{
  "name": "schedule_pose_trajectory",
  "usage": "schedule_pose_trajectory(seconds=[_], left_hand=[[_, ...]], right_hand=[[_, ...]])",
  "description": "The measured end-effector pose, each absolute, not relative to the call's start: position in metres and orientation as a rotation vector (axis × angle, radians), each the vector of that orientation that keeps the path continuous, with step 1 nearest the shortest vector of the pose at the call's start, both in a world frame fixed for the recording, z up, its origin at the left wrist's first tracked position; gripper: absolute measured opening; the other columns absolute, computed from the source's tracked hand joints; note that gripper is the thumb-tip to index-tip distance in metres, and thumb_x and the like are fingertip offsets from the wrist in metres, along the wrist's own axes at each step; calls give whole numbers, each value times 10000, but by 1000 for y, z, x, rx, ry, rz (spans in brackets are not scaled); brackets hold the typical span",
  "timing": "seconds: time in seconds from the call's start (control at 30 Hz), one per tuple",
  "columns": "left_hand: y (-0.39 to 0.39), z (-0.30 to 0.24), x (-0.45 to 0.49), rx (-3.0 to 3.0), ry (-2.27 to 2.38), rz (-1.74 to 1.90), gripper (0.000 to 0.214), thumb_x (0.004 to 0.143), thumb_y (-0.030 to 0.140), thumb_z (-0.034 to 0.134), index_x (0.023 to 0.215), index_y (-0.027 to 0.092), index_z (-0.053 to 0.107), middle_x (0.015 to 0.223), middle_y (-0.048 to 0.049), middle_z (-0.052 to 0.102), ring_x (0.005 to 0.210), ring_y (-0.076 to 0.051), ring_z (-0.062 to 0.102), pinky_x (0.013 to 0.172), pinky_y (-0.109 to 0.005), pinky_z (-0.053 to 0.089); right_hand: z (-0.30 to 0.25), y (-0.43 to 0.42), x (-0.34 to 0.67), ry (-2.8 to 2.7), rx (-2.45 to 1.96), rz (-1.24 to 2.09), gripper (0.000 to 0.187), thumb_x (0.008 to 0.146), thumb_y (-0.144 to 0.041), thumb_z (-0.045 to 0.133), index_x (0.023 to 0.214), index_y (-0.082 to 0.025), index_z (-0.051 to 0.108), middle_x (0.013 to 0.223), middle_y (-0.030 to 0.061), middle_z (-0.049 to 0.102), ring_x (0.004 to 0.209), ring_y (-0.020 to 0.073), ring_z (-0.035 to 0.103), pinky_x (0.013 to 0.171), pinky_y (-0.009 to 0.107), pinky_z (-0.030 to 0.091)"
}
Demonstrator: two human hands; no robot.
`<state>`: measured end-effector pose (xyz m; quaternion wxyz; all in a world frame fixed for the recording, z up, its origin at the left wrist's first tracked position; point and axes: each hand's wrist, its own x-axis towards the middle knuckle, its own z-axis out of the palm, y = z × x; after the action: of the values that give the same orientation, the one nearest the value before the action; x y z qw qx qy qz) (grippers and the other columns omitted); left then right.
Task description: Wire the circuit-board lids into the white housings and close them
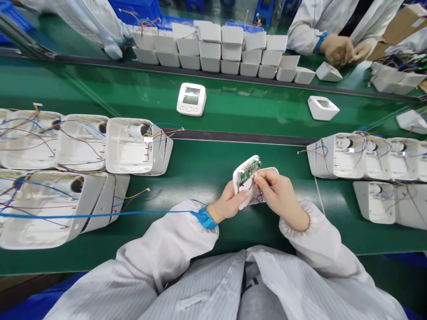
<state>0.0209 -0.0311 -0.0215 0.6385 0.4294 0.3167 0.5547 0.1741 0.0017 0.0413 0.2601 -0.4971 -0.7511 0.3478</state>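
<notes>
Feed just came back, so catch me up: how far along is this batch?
Seemingly done: a closed display unit lies on the far belt. In hand: left hand and right hand hold a white cover with its green circuit board. Remaining: open wired shells wait on both sides.

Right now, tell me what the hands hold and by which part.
Both hold one white casing with a green circuit board inside. The left hand grips its lower edge; the right hand pinches its right edge, beside the board.
</notes>
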Motion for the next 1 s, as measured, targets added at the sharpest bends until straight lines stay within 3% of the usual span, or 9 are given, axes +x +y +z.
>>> schedule_pose_trajectory(seconds=[0.27, 0.5, 0.73, 1.0], left_hand=[[-31, -26, 23, 911, 706, 1246, 472, 785, 531, 670, 1090, 170, 657, 968, -63, 663, 898, -227, 585, 894, -376, 472], [-30, -26, 23, 859, 682, 1235, 540, 756, 530, 696, 1156, 169, 648, 1086, -88, 666, 1022, -277, 589, 978, -427, 451], [-30, -29, 23, 903, 690, 1230, 488, 789, 518, 674, 1130, 170, 661, 1074, -76, 670, 1015, -268, 591, 972, -420, 453], [-26, -24, 20, 940, 690, 1234, 503, 785, 494, 681, 1163, 164, 654, 1102, -81, 677, 1046, -291, 594, 968, -419, 452]], right_hand=[[38, -1, 171, -2263, -1391, 555, 301, 1013, -368, 361, 843, -215, 557, 818, 46, 651, 740, 191, 574, 660, 305, 390], [38, 0, 175, -2332, -1392, 464, 306, 1019, -356, 347, 858, -207, 562, 783, 43, 644, 699, 184, 575, 617, 297, 360], [38, 1, 175, -2326, -1385, 433, 308, 1023, -357, 341, 848, -213, 550, 774, 40, 634, 691, 181, 570, 614, 291, 373], [33, -2, 173, -2267, -1354, 75, 244, 1004, -326, 428, 873, -214, 599, 848, 60, 683, 768, 194, 607, 672, 310, 439]])
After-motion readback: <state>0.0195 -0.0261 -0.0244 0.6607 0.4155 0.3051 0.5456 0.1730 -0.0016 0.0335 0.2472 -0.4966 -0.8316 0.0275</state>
